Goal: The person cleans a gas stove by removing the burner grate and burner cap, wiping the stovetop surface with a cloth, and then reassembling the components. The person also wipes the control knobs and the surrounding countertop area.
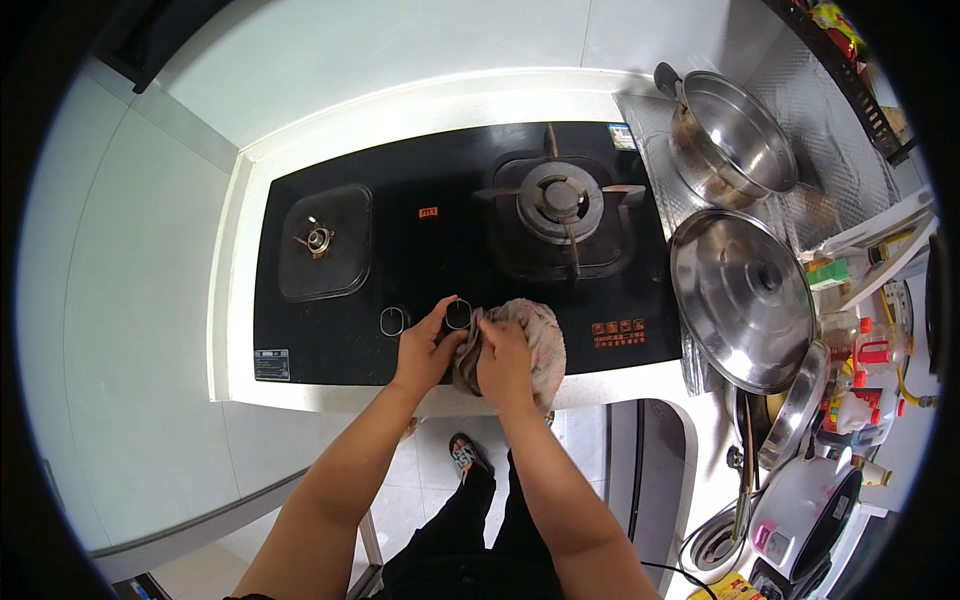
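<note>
A black glass gas cooktop (420, 260) lies in front of me. At its front edge my left hand (425, 345) is closed about a round control knob (458, 314), index finger at the knob's upper left and thumb below it beside the cloth. My right hand (503, 362) grips a crumpled, pale, stained cloth (543, 345) and presses part of it against the knob's right side. The cloth's loose end hangs over the front edge. A second knob (393, 321) sits to the left, untouched. Some fingers of both hands are hidden.
The right burner (560, 202) carries a pan support; the left burner (316, 240) has its bare core exposed. On the right stand a steel pot (735, 130), a large steel lid (740, 295), a white rice cooker (800, 520) and several bottles (865, 350). A wall rises behind.
</note>
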The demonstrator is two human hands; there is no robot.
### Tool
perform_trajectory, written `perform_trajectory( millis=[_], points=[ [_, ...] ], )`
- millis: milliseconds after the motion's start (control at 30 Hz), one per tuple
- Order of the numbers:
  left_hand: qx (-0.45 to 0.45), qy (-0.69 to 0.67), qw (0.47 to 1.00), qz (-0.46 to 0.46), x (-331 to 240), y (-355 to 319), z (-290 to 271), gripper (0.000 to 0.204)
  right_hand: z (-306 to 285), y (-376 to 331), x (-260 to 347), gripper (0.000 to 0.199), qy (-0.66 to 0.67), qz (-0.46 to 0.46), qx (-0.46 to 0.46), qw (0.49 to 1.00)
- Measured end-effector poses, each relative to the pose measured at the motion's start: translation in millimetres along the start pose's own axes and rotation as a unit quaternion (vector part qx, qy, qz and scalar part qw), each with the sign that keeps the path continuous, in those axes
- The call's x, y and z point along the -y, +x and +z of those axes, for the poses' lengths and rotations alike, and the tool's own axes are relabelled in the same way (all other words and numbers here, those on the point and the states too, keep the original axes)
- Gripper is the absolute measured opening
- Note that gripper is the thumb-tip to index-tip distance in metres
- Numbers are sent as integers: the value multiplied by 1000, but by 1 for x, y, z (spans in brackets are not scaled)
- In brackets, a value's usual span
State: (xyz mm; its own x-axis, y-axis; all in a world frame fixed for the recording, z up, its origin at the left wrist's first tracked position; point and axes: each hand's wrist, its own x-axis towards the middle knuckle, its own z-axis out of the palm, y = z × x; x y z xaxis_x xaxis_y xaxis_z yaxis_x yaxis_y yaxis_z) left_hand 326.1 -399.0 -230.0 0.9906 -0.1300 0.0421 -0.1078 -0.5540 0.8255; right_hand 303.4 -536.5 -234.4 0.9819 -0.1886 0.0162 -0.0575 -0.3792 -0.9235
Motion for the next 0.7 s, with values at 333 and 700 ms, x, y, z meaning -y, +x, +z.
perform_trajectory(
  millis=[333, 700],
  points=[
    [-3, 17, 1000, 13, 2, 0, -1, 58, -14, 19, 28, 25, 184, 167, 84, 965],
    [9, 10, 1000, 2, 4, -1, 0, 60, -5, 11, 14, 28, 169, 159, 58, 971]
  ],
)
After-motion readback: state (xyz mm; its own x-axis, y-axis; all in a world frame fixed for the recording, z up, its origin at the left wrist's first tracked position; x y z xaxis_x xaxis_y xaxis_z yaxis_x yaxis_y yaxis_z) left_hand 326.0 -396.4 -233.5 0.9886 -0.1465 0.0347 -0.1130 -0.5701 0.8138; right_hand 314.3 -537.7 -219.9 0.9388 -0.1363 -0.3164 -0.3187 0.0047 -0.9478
